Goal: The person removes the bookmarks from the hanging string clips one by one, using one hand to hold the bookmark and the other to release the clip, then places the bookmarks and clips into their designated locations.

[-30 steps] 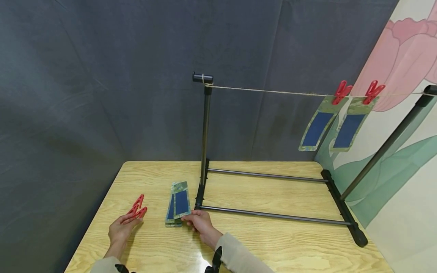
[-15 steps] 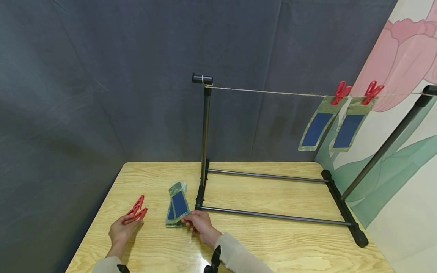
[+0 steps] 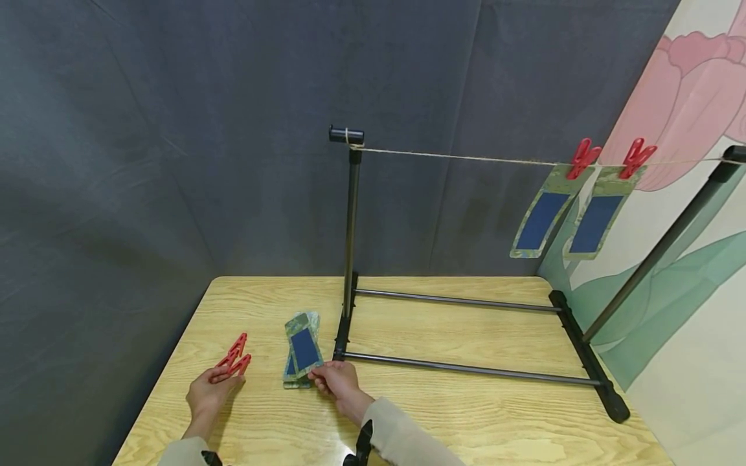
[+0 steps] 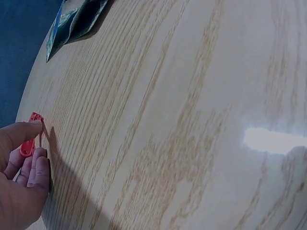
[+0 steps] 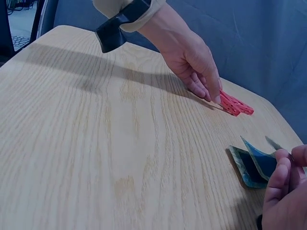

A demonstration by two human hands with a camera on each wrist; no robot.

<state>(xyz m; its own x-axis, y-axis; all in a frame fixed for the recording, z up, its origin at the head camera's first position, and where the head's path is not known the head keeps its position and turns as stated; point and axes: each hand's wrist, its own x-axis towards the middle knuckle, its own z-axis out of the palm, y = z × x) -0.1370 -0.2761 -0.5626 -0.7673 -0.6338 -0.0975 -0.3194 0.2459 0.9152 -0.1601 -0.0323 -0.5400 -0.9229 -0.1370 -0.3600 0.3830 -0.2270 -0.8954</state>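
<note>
My left hand (image 3: 206, 396) is at the left of the table, pinching a red clothespin (image 4: 29, 144) between thumb and fingers. A second red clothespin (image 3: 236, 346) lies right against it. My right hand (image 3: 340, 386) pinches the lower right corner of a narrow green-patterned card (image 3: 304, 349) with a dark blue panel. That card is tilted and partly lifted over other similar cards (image 3: 297, 384) on the table; how many lie beneath is hidden. In the right wrist view, the pinched card (image 5: 263, 162) bends up, apart from the one under it.
A black rack (image 3: 348, 259) stands to the right of the cards, with a string (image 3: 443, 155) tied across its posts. Two similar cards (image 3: 542, 220) hang at its right end from red clothespins (image 3: 583, 157). A dark cloth (image 3: 262, 162) closes off the back.
The top card has swung round, its far end moving left across the cards below, while my right fingers keep its corner. My left hand and the clothespins have stayed put.
</note>
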